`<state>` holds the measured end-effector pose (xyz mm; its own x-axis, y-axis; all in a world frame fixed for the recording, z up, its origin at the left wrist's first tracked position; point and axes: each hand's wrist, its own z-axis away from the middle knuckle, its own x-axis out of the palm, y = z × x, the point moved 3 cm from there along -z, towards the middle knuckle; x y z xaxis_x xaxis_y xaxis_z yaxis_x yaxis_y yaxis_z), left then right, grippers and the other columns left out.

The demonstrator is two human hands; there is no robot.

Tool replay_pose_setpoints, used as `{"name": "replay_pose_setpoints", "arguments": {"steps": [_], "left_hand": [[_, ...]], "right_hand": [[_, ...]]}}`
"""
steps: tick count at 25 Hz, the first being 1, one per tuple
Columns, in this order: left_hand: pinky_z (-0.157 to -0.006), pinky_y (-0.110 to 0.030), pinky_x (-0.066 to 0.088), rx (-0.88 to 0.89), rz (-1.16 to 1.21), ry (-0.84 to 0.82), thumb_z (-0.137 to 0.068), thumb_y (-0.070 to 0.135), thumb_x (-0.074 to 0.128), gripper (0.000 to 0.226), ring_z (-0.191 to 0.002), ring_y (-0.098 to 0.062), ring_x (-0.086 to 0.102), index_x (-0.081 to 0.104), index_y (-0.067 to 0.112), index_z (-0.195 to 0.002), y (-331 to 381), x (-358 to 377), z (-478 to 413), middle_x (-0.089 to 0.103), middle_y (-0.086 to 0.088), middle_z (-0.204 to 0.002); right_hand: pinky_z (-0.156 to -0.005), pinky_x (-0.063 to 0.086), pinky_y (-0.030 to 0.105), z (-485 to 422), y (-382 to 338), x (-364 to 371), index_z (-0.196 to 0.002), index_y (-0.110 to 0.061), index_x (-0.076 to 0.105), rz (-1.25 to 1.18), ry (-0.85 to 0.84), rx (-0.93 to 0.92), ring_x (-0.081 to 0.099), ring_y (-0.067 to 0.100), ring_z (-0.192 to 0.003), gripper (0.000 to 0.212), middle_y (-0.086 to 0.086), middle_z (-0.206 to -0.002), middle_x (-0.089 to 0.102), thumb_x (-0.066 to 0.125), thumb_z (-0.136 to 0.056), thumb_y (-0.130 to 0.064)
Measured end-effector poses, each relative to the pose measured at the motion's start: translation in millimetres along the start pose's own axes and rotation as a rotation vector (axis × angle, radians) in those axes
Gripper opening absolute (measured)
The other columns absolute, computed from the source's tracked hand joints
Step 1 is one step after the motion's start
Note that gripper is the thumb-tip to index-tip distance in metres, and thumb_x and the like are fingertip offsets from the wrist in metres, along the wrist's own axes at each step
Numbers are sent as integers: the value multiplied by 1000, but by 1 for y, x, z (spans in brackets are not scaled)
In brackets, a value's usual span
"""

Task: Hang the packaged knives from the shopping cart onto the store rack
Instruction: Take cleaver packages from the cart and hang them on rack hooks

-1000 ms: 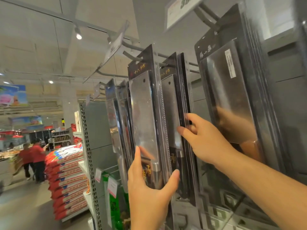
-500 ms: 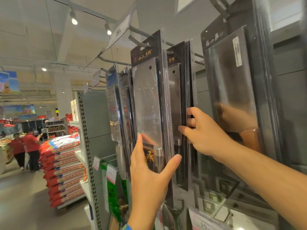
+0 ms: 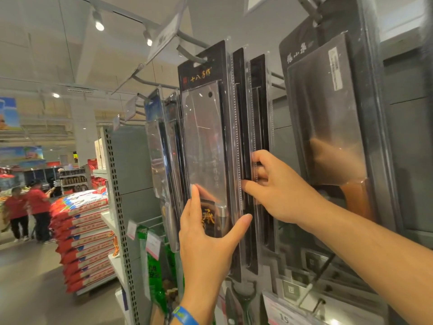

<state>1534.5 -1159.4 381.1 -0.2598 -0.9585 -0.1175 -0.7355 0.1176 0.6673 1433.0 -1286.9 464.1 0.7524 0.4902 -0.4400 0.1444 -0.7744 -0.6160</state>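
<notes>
A packaged cleaver (image 3: 206,137) in a black card with a clear blister hangs at the front of a grey rack hook (image 3: 189,56). My left hand (image 3: 208,242) grips its lower end, thumb on one edge and fingers on the blister face. Behind it hang two more black knife packs (image 3: 257,137) on the same hook. My right hand (image 3: 278,191) pinches the edges of those rear packs, fingers curled around them. The shopping cart is out of view.
A large cleaver pack (image 3: 332,127) hangs close on the right. More knife packs (image 3: 161,148) hang to the left. Price tags (image 3: 284,310) and lower hooks sit below. Stacked rice bags (image 3: 82,235) and two people in red (image 3: 25,207) stand in the aisle at left.
The view has tilted down and moved nearer the rack. My left hand has pushed the front cleaver pack up along the hook. My right hand stays on the rear packs.
</notes>
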Motion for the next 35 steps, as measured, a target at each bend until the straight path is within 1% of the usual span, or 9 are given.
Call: {"name": "replay_pose_setpoints", "arguments": {"steps": [5,8,10,13,18,20,24,30,35], "left_hand": [[-113,-40,34,-32,31,28,-48,87,71,115,-138,-1,31,3,74,-139,-1,0,2,27,37,-147],[-111,-37,32,-53,63,16,-45,85,75,120,-135,2,29,0,73,-139,-3,2,3,25,41,-143],[-113,-40,31,-72,76,8,-44,85,76,122,-139,-1,29,1,72,-140,-7,1,5,24,34,-152],[-113,-39,31,-71,92,-9,-42,86,75,124,-138,1,28,1,71,-141,-7,1,9,22,33,-153],[-107,-25,24,35,90,-31,-47,83,77,122,-129,27,16,-1,72,-140,3,6,-3,10,56,-136],[-105,-22,22,54,89,-24,-46,83,77,123,-125,33,10,-4,72,-139,7,9,-4,7,58,-134],[-109,-26,18,66,97,-40,-48,80,78,131,-142,11,11,-11,67,-143,13,15,-6,2,46,-146],[-109,-29,18,58,95,-54,-46,80,78,132,-143,7,10,-15,69,-140,11,20,-5,6,33,-156],[-107,-25,18,66,89,-110,-52,70,78,127,-131,23,10,-13,68,-141,3,19,-13,3,55,-136]], "right_hand": [[-99,44,30,2,-12,-23,-132,-35,50,10,436,-45,53,-11,-103,33,-14,-126,54,54,-99,-39],[-120,21,37,-4,-5,-22,-159,-36,18,49,379,89,27,13,-149,59,-3,-164,25,39,-105,-45],[-122,20,40,-8,3,-24,-162,-40,6,-55,317,201,25,17,-153,64,-2,-167,24,34,-106,-51],[-98,44,27,-7,16,-28,-162,-35,12,-125,259,247,59,-10,-110,66,-13,-126,64,43,-105,-50],[-54,45,8,-5,31,-18,-135,-35,50,-97,106,208,66,-8,-65,34,-13,-84,73,60,-102,-33],[-63,50,11,-4,27,-16,-121,-35,58,-117,89,158,71,-3,-75,20,-14,-85,76,60,-103,-27],[-93,55,31,-1,23,-12,-122,-32,61,-146,71,113,72,5,-100,23,-8,-108,77,63,-102,-20],[-92,58,29,-1,21,-16,-125,-16,60,-293,87,138,72,9,-104,29,-2,-113,76,56,-101,-1],[-98,56,42,-1,17,-20,-122,-12,62,-287,78,127,73,17,-103,28,4,-110,77,61,-98,2]]}}
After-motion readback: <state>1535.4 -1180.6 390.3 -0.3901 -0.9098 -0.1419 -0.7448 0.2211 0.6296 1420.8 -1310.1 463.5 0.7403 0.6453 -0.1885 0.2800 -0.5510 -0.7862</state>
